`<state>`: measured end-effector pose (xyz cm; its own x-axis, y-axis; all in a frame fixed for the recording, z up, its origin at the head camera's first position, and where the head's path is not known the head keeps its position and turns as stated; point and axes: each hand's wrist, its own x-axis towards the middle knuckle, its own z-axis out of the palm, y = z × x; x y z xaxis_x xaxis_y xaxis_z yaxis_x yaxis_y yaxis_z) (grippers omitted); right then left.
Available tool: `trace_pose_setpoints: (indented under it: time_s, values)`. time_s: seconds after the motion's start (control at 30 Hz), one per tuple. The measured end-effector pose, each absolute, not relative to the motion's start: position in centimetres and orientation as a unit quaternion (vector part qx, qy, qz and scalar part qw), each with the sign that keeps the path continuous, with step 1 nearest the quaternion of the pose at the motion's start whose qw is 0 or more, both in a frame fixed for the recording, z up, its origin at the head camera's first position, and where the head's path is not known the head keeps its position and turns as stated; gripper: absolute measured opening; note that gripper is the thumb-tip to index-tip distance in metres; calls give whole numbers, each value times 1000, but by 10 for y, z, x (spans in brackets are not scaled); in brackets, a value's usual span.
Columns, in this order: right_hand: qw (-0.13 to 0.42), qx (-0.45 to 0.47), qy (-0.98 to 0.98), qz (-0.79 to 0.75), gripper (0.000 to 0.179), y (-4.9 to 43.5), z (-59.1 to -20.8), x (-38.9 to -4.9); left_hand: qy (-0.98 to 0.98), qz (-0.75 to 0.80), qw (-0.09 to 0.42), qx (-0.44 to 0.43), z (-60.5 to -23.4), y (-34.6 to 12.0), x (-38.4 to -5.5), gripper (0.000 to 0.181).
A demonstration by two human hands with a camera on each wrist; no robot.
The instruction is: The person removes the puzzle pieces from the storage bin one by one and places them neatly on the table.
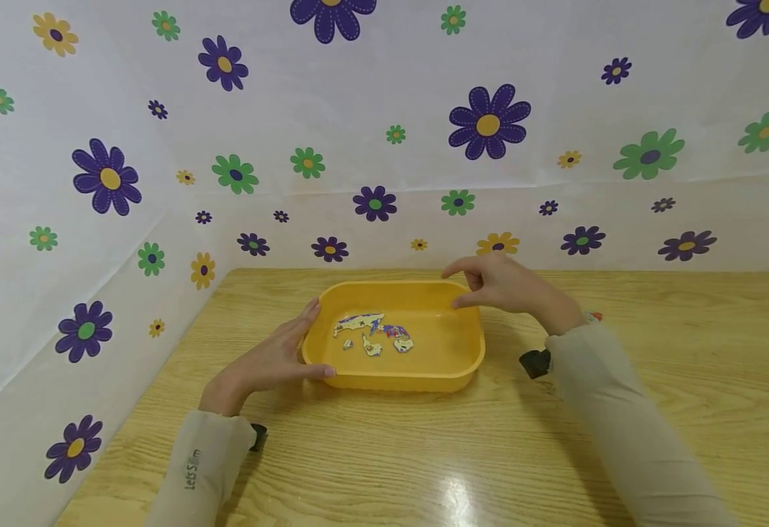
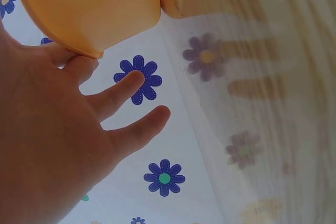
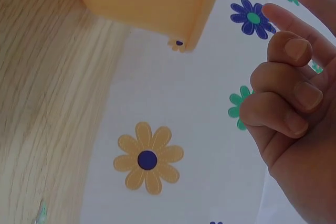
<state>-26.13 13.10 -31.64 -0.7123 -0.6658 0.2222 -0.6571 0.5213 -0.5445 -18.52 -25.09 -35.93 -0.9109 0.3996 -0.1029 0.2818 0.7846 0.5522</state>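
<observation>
A yellow plastic basin (image 1: pixel 450 344) stands on the wooden table. Several flat, irregular pieces (image 1: pixel 358 322), cream with blue and red patches, lie on its floor toward the left. My left hand (image 1: pixel 275 359) holds the basin's left end, thumb along the front rim and fingers at the left side. In the left wrist view its outer fingers (image 2: pixel 134 132) stretch free beyond the rim. Over the basin's back right corner hovers my right hand (image 1: pixel 503 285), holding nothing. Its index finger and thumb are spread apart, while the other fingers (image 3: pixel 281 111) curl toward the palm.
A white sheet with printed flowers (image 1: pixel 384 146) hangs behind the table and along its left. Part of a small orange-red thing (image 1: pixel 595 316) shows beside the right sleeve. The wooden table (image 1: pixel 384 454) extends in front of the basin and to its right.
</observation>
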Motion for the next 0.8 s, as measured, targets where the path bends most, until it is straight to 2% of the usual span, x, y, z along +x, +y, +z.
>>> trace_pose_setpoints:
  time_s: [0.23, 0.8]
  values:
    - [40, -383, 866, -318, 41, 115, -318, -262, 936, 280, 109, 182, -359, -251, -186, 120]
    - [49, -417, 859, -294, 37, 89, -332, -263, 935, 280, 106, 190, -360, -252, -185, 119]
